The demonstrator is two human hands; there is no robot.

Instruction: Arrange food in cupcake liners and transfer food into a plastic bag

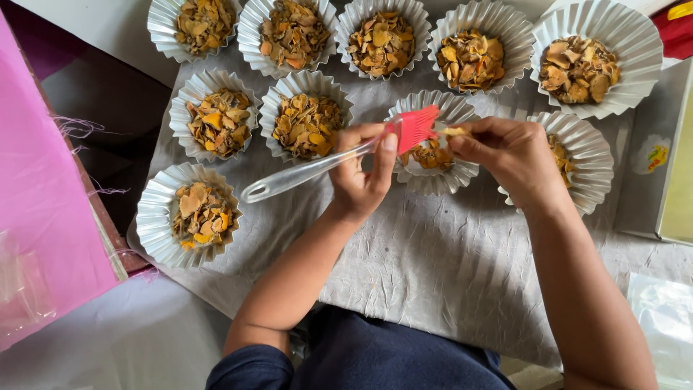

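Note:
My left hand [359,173] grips a brush with a clear handle [303,175] and red silicone bristles [415,127]. My right hand [505,153] pinches a small yellow-orange dried slice [455,131] right against the bristles. Both hands hover over a fluted silver foil cup [451,108] part filled with dried orange slices [432,154]. Another foil cup [588,155] lies partly hidden under my right hand.
Several more foil cups of dried orange-brown slices sit on a crumpled grey cloth [426,267]: a back row [381,43], two at mid left [307,123] and one at front left [195,214]. A pink box [43,202] stands left, a clear plastic bag [664,318] lies right.

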